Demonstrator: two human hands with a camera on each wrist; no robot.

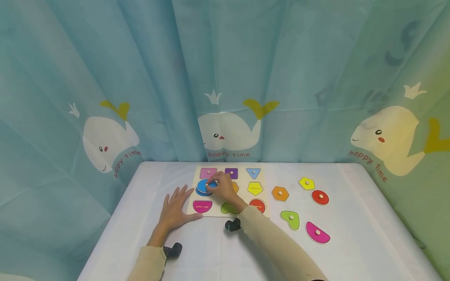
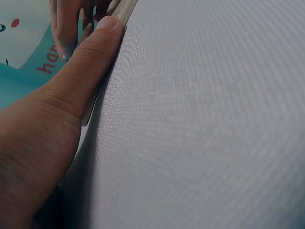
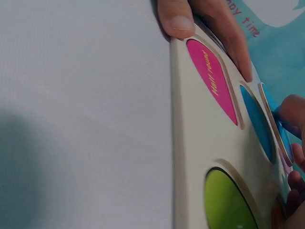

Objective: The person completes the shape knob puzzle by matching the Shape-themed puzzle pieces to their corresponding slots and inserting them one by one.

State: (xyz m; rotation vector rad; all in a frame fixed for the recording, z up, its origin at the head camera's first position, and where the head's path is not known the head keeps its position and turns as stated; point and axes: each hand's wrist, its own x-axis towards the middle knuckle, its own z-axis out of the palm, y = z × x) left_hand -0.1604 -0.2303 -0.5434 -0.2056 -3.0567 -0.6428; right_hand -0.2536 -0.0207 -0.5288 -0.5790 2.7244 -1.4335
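Note:
My right hand (image 1: pixel 225 188) pinches the small knob of a blue oval puzzle piece (image 1: pixel 202 184). In the right wrist view, the oval piece (image 3: pixel 270 99) is tilted just above the blue oval recess (image 3: pixel 258 125) of the wooden puzzle board (image 1: pixel 218 213). My left hand (image 1: pixel 174 212) lies with spread fingers at the board's left side. Its thumb (image 2: pixel 93 52) rests against the board's near-left corner. Pink, purple and light-blue triangle pieces (image 1: pixel 253 172) with knobs sit in the board's far row. My right hand partly covers the orange recess (image 1: pixel 234 187) and the green heart recess (image 1: pixel 227 208).
Right of the board lie loose knobbed pieces: an orange hexagon (image 1: pixel 280 194), yellow pentagon (image 1: pixel 307 183), red circle (image 1: pixel 320 197), green heart (image 1: pixel 290 219) and magenta half round (image 1: pixel 317 233). A blue whale-print curtain (image 1: pixel 299 78) hangs behind the white table (image 1: pixel 197 257).

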